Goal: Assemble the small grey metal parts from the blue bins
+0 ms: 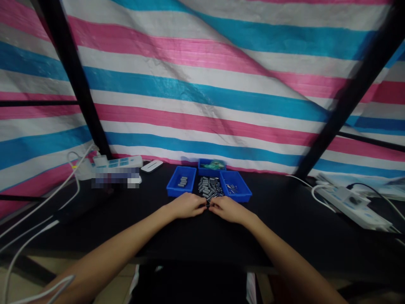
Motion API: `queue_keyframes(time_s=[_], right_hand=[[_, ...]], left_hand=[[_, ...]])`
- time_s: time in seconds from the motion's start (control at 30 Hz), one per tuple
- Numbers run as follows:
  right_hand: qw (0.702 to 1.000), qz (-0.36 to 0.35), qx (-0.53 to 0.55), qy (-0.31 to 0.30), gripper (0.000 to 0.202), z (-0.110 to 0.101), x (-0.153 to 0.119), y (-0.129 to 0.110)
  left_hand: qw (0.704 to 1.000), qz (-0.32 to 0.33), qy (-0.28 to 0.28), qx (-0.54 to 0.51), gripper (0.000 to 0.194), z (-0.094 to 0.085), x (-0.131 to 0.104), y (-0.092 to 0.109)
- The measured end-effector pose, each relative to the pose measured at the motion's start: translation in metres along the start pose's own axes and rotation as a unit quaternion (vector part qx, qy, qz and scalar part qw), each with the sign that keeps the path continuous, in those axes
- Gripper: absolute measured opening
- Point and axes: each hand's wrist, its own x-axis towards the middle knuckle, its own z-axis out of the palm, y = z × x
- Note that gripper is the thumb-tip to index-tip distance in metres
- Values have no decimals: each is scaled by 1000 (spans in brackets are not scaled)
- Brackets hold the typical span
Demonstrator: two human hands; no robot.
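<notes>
A: What are the metal pieces (209, 185) looking like?

B: They are showing as short, silvery-grey cylinders, catching pale highlights along their sides. They are lying loose in a jumbled pile on the black table (152, 236), pointing in many directions, some overlapping.

A: And where exactly is the pile sitting?

B: It is filling the space between the left blue tray (179, 193) and the right blue tray (242, 197), with the rear blue tray (211, 172) standing behind it.

A: Are the trays holding anything similar?

B: The left one is holding a few thicker cylinders, grouped together. The right one is holding thinner, pin-like pieces, scattering across its floor. The rear one is containing something greenish, too blurred for naming.

A: What are the person's hands doing?

B: The left hand (188, 204) and the right hand (228, 208) are meeting almost fingertip to fingertip at the near edge of the pile, both with fingers curling inward. A tiny bright sliver (208, 204) is showing between them. Whether either hand is actually gripping it, nobody is able to tell, since the fingers are hiding much and the detail is blurring.
</notes>
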Motion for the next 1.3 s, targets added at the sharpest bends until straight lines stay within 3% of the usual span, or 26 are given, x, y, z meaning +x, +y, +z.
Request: queue_keyframes(time_s=[0.7, 1.3], right_hand=[[1000, 4, 12, -3, 13, -2, -1, 3], [999, 24, 19, -13, 11, -5, -2, 1]], left_hand=[[998, -36, -46, -12, 16, -3, 1, 0], [998, -34, -42, -14, 16, -1, 1, -2]])
